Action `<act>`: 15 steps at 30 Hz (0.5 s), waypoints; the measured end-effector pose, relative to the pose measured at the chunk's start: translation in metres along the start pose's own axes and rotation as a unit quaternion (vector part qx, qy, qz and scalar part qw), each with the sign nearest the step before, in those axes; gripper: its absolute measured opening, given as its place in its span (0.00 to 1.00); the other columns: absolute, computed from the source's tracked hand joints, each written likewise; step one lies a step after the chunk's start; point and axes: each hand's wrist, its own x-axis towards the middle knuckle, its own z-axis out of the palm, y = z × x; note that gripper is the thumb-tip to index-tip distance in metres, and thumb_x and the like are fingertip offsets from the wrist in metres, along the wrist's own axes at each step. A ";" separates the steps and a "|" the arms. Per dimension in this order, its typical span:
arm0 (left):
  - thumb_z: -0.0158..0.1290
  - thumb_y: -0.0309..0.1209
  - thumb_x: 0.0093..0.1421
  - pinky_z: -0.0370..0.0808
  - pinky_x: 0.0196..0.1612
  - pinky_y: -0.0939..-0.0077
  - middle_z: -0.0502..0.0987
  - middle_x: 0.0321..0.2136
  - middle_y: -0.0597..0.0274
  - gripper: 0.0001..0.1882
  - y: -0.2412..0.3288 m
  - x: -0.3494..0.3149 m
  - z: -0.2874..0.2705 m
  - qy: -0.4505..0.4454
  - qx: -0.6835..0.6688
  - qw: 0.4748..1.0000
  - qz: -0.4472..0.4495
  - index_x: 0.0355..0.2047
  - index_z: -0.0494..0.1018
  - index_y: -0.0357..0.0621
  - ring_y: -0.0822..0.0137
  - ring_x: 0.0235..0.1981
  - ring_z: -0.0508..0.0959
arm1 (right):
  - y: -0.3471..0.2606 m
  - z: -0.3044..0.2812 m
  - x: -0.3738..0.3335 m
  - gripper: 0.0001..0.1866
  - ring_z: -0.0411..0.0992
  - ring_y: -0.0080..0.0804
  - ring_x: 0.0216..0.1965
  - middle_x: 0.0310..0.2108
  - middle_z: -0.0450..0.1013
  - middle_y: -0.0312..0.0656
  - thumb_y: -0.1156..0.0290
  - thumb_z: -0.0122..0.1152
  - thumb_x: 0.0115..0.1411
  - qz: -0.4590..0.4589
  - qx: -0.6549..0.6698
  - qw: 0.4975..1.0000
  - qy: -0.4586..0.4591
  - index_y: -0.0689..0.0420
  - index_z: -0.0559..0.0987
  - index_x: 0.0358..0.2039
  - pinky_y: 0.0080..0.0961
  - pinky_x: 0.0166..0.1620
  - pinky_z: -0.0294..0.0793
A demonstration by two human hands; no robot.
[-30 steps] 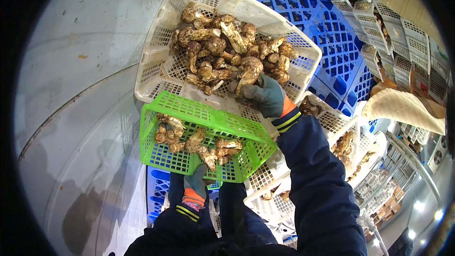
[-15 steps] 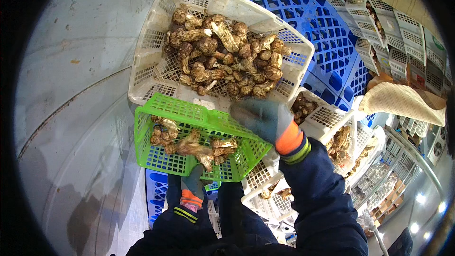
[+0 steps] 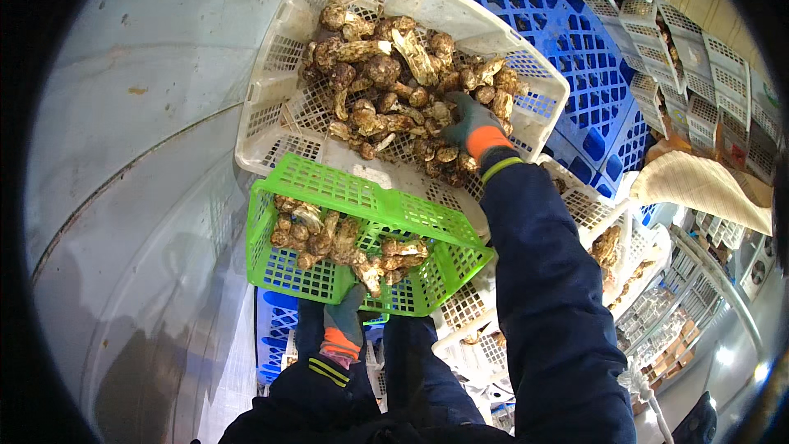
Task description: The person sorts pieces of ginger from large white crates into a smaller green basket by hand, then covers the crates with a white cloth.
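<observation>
A white slatted crate (image 3: 255,115) holds a heap of brown, soil-flecked mushrooms (image 3: 386,74) with thick pale stems. My right hand (image 3: 475,125), in a dark grey glove with an orange cuff, reaches into the right side of that heap. Its fingertips are sunk among the mushrooms, so their grip is hidden. Nearer to me, a green plastic basket (image 3: 329,177) tilts toward me with several mushrooms (image 3: 329,238) inside. My left hand (image 3: 347,312), gloved the same way, is closed on the basket's near edge, its thumb over the rim and the other fingers hidden below.
Blue plastic pallets (image 3: 567,49) lie under and beyond the white crate. More white crates (image 3: 588,197) with mushrooms stand to the right, and stacked crates (image 3: 707,74) rise at the far right. A pale grey surface (image 3: 148,156) fills the left side.
My right hand has moved from the green basket's right end, away from me, into the mushroom heap. My left hand keeps its hold. The view has shifted slightly.
</observation>
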 end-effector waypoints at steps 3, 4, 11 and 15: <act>0.56 0.26 0.50 0.79 0.19 0.71 0.74 0.36 0.60 0.22 0.007 -0.006 0.005 0.014 -0.013 1.000 0.000 0.47 0.69 0.42 0.65 0.28 0.78 | -0.028 -0.029 -0.043 0.34 0.71 0.24 0.39 0.42 0.72 0.38 0.79 0.66 0.45 -0.063 0.512 0.841 -0.162 0.58 0.67 0.55 0.21 0.42 0.72; 0.56 0.26 0.50 0.79 0.19 0.71 0.74 0.36 0.60 0.22 0.004 -0.005 0.007 0.008 -0.013 1.000 -0.003 0.47 0.69 0.42 0.65 0.28 0.78 | -0.024 -0.034 -0.053 0.32 0.71 0.25 0.40 0.42 0.71 0.38 0.82 0.64 0.47 -0.077 0.536 0.823 -0.171 0.61 0.67 0.54 0.22 0.43 0.72; 0.56 0.27 0.51 0.79 0.16 0.66 0.75 0.33 0.58 0.18 0.002 -0.003 0.005 0.025 0.003 1.000 0.003 0.44 0.70 0.41 0.61 0.26 0.78 | -0.034 -0.041 -0.090 0.24 0.69 0.26 0.43 0.44 0.70 0.34 0.76 0.61 0.52 -0.059 0.632 0.750 -0.186 0.59 0.70 0.51 0.27 0.47 0.71; 0.57 0.27 0.51 0.79 0.17 0.64 0.75 0.35 0.57 0.19 -0.003 0.001 -0.001 0.022 -0.001 1.000 0.010 0.44 0.70 0.41 0.60 0.26 0.78 | -0.041 -0.034 -0.098 0.19 0.71 0.26 0.41 0.44 0.71 0.34 0.70 0.59 0.56 0.000 0.667 0.726 -0.168 0.58 0.73 0.48 0.27 0.42 0.75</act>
